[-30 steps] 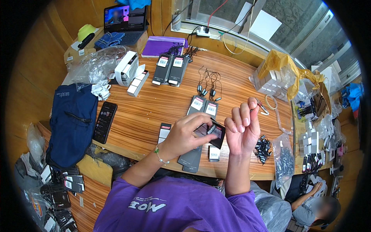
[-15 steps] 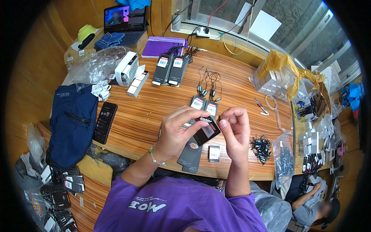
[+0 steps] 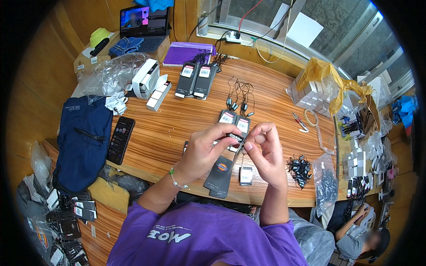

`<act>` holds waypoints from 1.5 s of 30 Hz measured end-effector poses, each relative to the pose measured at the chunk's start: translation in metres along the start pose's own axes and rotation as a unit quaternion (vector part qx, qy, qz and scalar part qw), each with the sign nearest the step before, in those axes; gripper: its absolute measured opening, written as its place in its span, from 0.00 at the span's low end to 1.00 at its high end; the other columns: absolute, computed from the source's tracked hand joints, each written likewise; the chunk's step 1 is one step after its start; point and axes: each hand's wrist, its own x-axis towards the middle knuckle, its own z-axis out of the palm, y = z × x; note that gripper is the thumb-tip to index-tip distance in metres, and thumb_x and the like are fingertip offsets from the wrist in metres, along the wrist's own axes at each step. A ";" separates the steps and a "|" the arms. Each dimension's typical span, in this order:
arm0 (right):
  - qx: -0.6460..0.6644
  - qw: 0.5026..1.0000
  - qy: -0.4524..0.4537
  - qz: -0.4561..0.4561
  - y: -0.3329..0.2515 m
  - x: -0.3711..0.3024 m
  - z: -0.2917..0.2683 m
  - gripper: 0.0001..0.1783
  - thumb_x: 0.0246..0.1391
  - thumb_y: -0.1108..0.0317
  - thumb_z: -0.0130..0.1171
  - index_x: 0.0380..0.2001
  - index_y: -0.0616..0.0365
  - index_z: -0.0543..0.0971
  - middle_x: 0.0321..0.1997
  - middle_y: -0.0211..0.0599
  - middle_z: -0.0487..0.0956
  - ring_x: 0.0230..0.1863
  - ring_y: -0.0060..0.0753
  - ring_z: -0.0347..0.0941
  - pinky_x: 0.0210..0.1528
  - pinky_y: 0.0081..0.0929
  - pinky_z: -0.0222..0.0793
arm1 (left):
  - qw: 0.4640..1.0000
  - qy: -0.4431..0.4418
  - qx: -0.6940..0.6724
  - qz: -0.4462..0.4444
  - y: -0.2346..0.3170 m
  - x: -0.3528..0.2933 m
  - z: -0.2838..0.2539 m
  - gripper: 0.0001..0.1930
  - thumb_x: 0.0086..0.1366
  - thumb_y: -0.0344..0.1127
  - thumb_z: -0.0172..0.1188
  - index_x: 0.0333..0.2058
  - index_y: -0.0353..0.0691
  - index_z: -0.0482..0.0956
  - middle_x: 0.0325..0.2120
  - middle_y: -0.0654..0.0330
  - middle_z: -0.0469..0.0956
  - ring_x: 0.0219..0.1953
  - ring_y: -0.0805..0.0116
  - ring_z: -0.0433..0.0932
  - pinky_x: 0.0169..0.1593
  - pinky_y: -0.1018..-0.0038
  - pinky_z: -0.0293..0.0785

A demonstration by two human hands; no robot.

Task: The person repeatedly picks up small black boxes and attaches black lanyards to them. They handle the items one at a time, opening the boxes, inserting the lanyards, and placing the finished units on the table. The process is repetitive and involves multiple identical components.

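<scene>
My left hand (image 3: 202, 148) pinches a black hang tag (image 3: 234, 138), now turned almost edge-on above the table. My right hand (image 3: 267, 155) meets the tag's right edge with thumb and forefinger pressed together; whatever lies between them is too small to make out. Beneath my hands are dark grey hang tags (image 3: 216, 181) with an oval logo. To their right sits a small stack of labels (image 3: 246, 177). Just beyond my hands lie tags with white stickers (image 3: 226, 117), their black string loops (image 3: 242, 91) spread away from me. A heap of black strings (image 3: 299, 171) is at the right.
More stickered tags (image 3: 186, 80) lie farther back. On the left are a phone (image 3: 120, 141), a navy bag (image 3: 83, 142) and white boxes (image 3: 158, 95). Small scissors (image 3: 300, 122), a tape roll (image 3: 311, 118) and wrapped boxes (image 3: 310, 94) stand right. Another person (image 3: 355, 237) sits at lower right.
The tag has turned from showing its stickered face to nearly edge-on. My right hand has shifted slightly left and down, and its fingertips now meet the tag's edge.
</scene>
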 end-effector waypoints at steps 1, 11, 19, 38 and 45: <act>0.001 1.000 -0.008 0.005 -0.001 0.000 -0.001 0.11 0.54 0.79 0.48 0.39 0.59 0.61 0.30 0.29 0.69 0.32 0.15 0.66 0.35 0.15 0.61 | 0.999 -0.010 0.027 0.028 -0.001 0.001 -0.001 0.08 0.56 0.26 0.58 0.36 0.34 0.75 0.31 0.57 0.77 0.32 0.69 0.78 0.33 0.75 0.72; 0.000 1.000 -0.011 -0.023 0.006 -0.001 -0.001 0.11 0.54 0.79 0.49 0.38 0.58 0.61 0.31 0.29 0.68 0.35 0.16 0.67 0.37 0.15 0.62 | 0.998 -0.070 0.007 -0.001 0.000 0.005 -0.012 0.08 0.55 0.26 0.59 0.35 0.34 0.77 0.31 0.58 0.78 0.34 0.70 0.76 0.36 0.76 0.71; 0.057 0.998 -0.008 -0.028 0.009 -0.005 -0.004 0.12 0.54 0.78 0.51 0.38 0.58 0.61 0.32 0.29 0.69 0.37 0.16 0.66 0.39 0.15 0.61 | 0.995 -0.023 -0.081 -0.051 -0.004 0.003 -0.007 0.08 0.55 0.26 0.60 0.35 0.33 0.77 0.31 0.59 0.78 0.34 0.75 0.75 0.38 0.79 0.71; 0.095 0.994 -0.054 0.027 0.007 -0.004 -0.011 0.12 0.54 0.78 0.49 0.39 0.58 0.60 0.29 0.28 0.68 0.31 0.15 0.63 0.35 0.14 0.59 | 0.998 -0.069 0.002 -0.013 -0.001 0.005 -0.010 0.07 0.52 0.24 0.61 0.32 0.33 0.78 0.29 0.58 0.79 0.33 0.73 0.77 0.36 0.79 0.72; 0.125 0.984 -0.109 0.070 0.008 -0.002 -0.016 0.13 0.52 0.80 0.48 0.39 0.57 0.59 0.27 0.26 0.66 0.28 0.13 0.59 0.30 0.14 0.56 | 0.992 -0.091 -0.040 -0.080 0.001 0.003 -0.010 0.07 0.52 0.23 0.60 0.32 0.33 0.79 0.29 0.58 0.79 0.31 0.74 0.77 0.35 0.80 0.73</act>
